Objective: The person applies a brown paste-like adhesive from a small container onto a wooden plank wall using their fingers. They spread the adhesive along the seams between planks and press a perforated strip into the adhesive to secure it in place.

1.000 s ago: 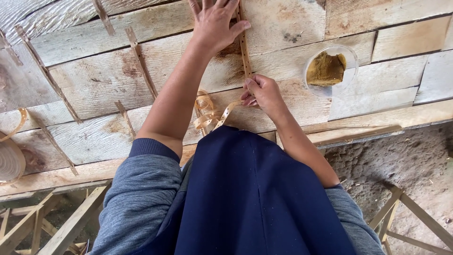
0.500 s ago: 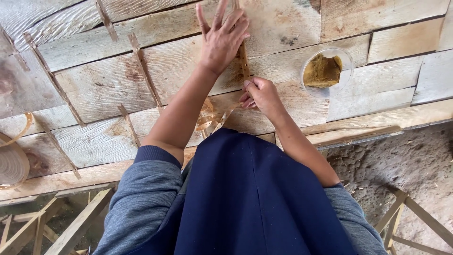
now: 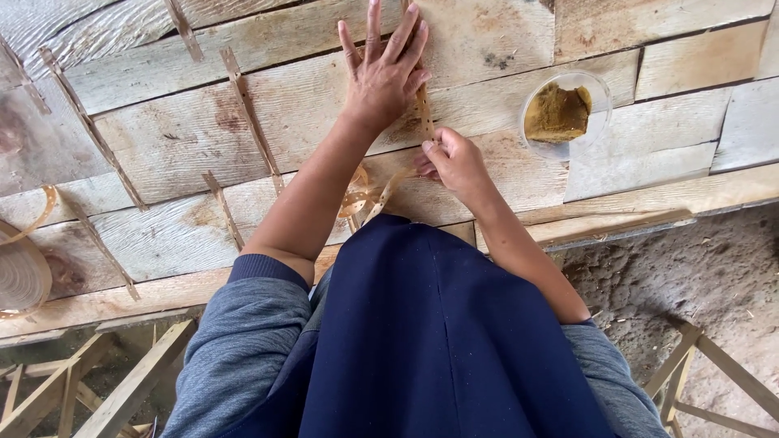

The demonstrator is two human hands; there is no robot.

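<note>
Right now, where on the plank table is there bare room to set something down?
Bare planks lie right of the clear bowl, and between the left hand and the nearest glued strip. Crowded: around the right hand and curled strip.

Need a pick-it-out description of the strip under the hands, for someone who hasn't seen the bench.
On the plank workbench, find the clear round tub of brown paste. Just left of it lies a thin perforated wooden strip, pressed flat by the left hand and pinched by the right hand. Unlike the loose strips further left, its near end curls off.
</note>
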